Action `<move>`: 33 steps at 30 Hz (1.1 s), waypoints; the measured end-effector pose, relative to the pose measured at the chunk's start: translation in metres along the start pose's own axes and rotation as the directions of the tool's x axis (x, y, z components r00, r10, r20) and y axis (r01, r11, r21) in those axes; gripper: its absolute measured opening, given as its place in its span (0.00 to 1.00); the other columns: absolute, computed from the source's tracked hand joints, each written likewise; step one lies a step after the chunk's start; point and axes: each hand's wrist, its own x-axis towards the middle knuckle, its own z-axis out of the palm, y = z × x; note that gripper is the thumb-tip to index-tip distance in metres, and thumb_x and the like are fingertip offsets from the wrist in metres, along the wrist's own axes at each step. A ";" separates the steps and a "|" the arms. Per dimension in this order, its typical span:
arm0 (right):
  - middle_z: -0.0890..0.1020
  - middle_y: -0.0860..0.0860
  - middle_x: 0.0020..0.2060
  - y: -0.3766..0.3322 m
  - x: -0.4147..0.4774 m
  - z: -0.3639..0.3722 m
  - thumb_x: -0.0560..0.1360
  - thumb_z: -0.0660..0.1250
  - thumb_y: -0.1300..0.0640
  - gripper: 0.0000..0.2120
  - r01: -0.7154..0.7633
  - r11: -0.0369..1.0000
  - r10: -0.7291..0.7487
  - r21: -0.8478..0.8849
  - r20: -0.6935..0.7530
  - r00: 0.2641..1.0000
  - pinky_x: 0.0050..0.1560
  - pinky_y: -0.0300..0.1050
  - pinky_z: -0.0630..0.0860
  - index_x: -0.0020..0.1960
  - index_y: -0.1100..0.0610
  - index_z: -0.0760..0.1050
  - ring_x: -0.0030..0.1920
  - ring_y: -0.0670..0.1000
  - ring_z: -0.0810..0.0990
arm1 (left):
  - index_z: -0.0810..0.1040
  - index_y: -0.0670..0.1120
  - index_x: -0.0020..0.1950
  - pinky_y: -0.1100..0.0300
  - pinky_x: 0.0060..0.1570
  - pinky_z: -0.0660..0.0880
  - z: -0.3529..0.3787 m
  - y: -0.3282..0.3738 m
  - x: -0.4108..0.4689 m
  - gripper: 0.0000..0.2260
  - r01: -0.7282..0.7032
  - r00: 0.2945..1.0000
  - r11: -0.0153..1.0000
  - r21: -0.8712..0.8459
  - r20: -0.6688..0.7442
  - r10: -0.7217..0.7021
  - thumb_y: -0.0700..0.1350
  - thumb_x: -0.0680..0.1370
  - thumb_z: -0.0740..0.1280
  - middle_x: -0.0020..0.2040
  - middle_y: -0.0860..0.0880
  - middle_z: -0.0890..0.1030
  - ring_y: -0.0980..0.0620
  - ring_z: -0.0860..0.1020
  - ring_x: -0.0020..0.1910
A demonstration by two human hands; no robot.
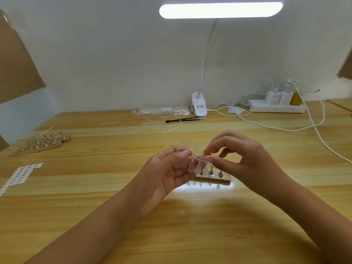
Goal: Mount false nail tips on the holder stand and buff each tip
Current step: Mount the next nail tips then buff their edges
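Note:
A clear plastic strip of false nail tips (194, 164) hangs between both hands above the middle of the wooden table. My left hand (167, 172) pinches its left end, palm up. My right hand (245, 159) pinches its right end between thumb and forefinger. Directly below stands the wooden holder stand (215, 180) with three metal pegs showing at its right; my left hand hides its left part.
More holder stands (41, 144) lie at far left, with a sheet of white adhesive dots (21, 175) in front. A bag of nail tips (163, 110), a black tool (181, 120), a clip lamp (199, 107) and a power strip (276, 107) with trailing cables line the back.

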 end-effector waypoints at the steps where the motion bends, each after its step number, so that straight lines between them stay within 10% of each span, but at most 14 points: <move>1: 0.80 0.46 0.46 0.001 0.000 -0.001 0.72 0.69 0.47 0.12 0.004 1.000 -0.004 -0.003 0.007 1.000 0.47 0.39 0.78 0.48 0.55 0.82 0.48 0.48 0.80 | 0.80 0.44 0.46 0.57 0.49 0.81 0.000 0.000 0.000 0.05 0.002 1.000 1.000 -0.007 -0.005 -0.002 0.44 0.72 0.71 0.47 0.39 0.81 0.46 0.82 0.45; 12: 0.81 0.47 0.45 0.020 0.000 -0.010 0.69 0.70 0.45 0.16 -0.103 0.993 0.104 0.061 -0.014 0.994 0.50 0.43 0.79 0.47 0.57 0.81 0.48 0.48 0.80 | 0.84 0.51 0.41 0.60 0.48 0.80 -0.003 0.005 0.000 0.08 0.001 0.991 1.000 0.004 0.136 -0.002 0.44 0.78 0.66 0.62 0.40 0.82 0.47 0.83 0.55; 25: 0.81 0.45 0.44 0.040 -0.006 0.000 0.71 0.74 0.57 0.03 -0.198 0.979 0.202 -0.041 0.140 0.969 0.51 0.45 0.77 0.45 0.53 0.82 0.48 0.47 0.80 | 0.85 0.44 0.45 0.63 0.39 0.80 -0.015 0.008 0.006 0.07 -0.041 0.997 0.990 -0.133 -0.073 0.031 0.46 0.71 0.73 0.42 0.47 0.82 0.54 0.81 0.40; 33: 0.78 0.40 0.46 0.033 -0.005 -0.001 0.72 0.72 0.51 0.05 -0.186 0.964 0.222 -0.187 0.195 0.955 0.52 0.41 0.75 0.47 0.48 0.80 0.50 0.43 0.77 | 0.79 0.44 0.49 0.66 0.41 0.78 -0.015 0.001 0.007 0.08 -0.096 0.988 0.990 0.106 -0.107 0.107 0.45 0.74 0.73 0.43 0.50 0.83 0.57 0.80 0.38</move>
